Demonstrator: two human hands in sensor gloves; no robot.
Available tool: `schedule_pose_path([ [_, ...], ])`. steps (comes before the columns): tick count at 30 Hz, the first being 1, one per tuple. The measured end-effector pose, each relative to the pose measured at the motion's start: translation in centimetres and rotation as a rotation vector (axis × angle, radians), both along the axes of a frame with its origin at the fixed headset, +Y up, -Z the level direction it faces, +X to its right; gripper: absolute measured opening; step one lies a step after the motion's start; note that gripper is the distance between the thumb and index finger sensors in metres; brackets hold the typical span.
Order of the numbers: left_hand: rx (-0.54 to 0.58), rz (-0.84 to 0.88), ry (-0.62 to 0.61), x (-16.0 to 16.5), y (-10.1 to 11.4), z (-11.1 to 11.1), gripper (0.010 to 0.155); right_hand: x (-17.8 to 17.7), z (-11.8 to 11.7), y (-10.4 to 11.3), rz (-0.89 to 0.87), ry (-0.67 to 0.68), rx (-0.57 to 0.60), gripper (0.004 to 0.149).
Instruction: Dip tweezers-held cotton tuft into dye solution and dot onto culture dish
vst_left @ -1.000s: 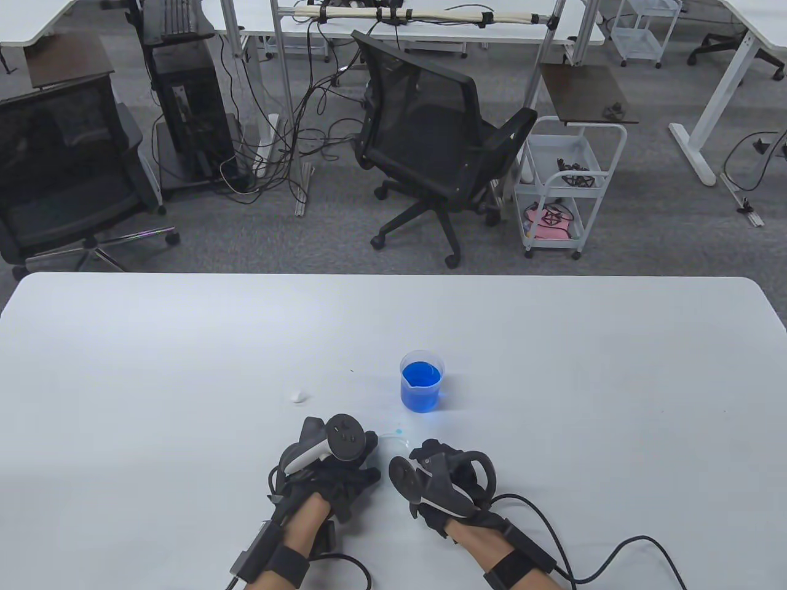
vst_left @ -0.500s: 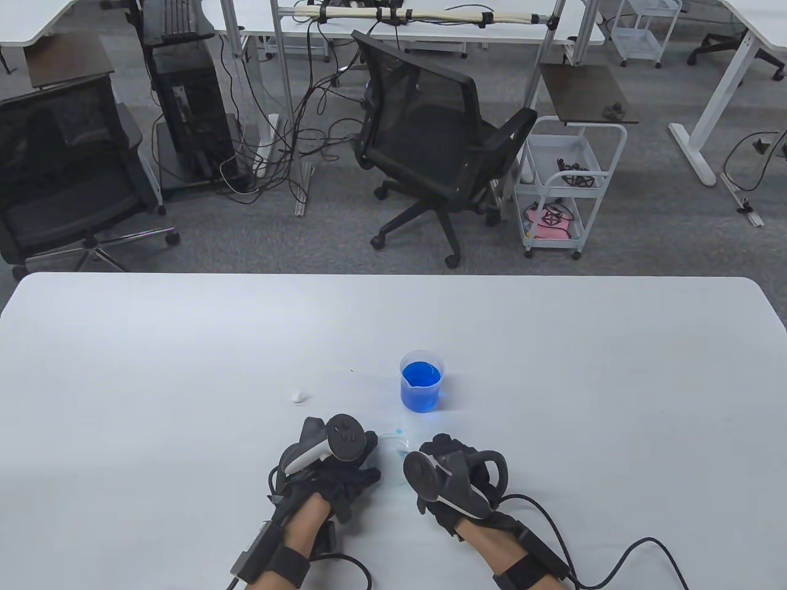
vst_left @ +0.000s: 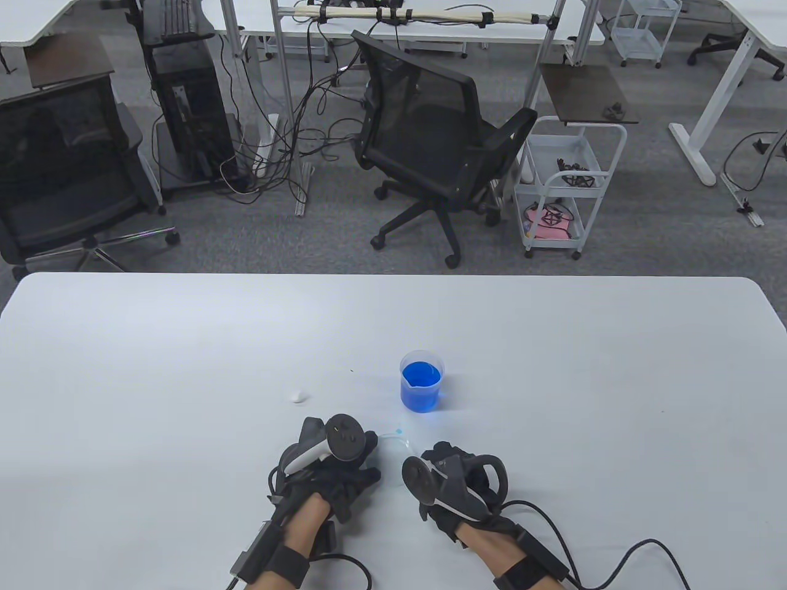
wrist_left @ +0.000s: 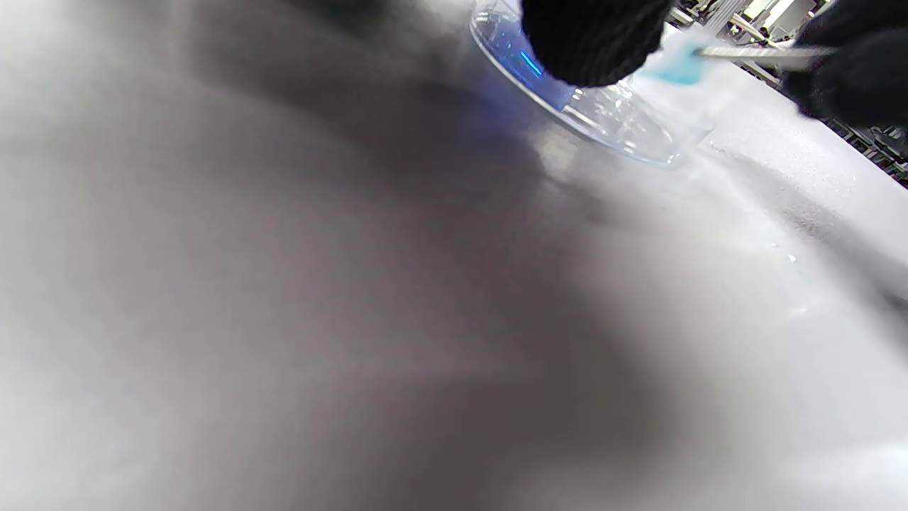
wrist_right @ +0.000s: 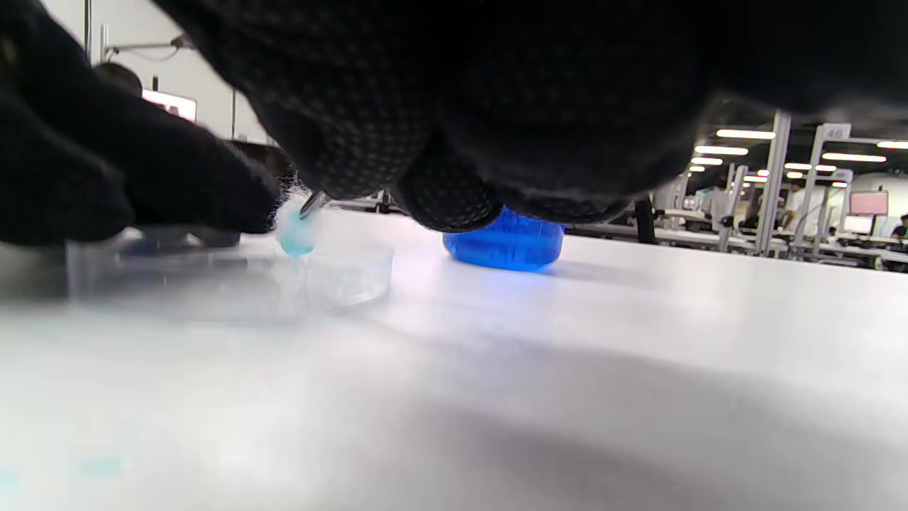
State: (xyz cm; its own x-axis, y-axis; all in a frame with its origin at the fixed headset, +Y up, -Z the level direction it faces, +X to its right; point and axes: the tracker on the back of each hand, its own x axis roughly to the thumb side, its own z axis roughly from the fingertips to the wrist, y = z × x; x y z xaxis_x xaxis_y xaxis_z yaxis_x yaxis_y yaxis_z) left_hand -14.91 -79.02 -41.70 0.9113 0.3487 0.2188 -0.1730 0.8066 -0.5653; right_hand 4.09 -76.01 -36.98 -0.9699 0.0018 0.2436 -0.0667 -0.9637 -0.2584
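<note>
Landmark: culture dish [wrist_right: 340, 280], clear, on the white table [vst_left: 553, 369]. Right hand [vst_left: 458, 485], just beside the dish, pinches tweezers [wrist_left: 759, 52]; their tip holds a blue-stained cotton tuft [wrist_right: 296, 234] over the dish's rim. Left hand [vst_left: 335, 467] on the dish's other side, fingertips [wrist_left: 592, 35] at its edge; grip cannot be told. Beaker of blue dye [vst_left: 422, 381] stands beyond the dish. Spare white tuft [vst_left: 299, 396] lies farther off, past the left hand.
</note>
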Motion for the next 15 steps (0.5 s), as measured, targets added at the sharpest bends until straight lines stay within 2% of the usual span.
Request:
schedule_pose_path([
  [6, 0.000, 0.003, 0.001, 0.0, 0.0, 0.0, 0.070, 0.1, 0.8, 1.2, -0.038, 0.014, 0.031, 0.040],
  [15, -0.001, 0.005, 0.001, -0.1, 0.0, 0.0, 0.070, -0.9, 0.0, -1.3, 0.046, 0.027, -0.040, 0.040],
])
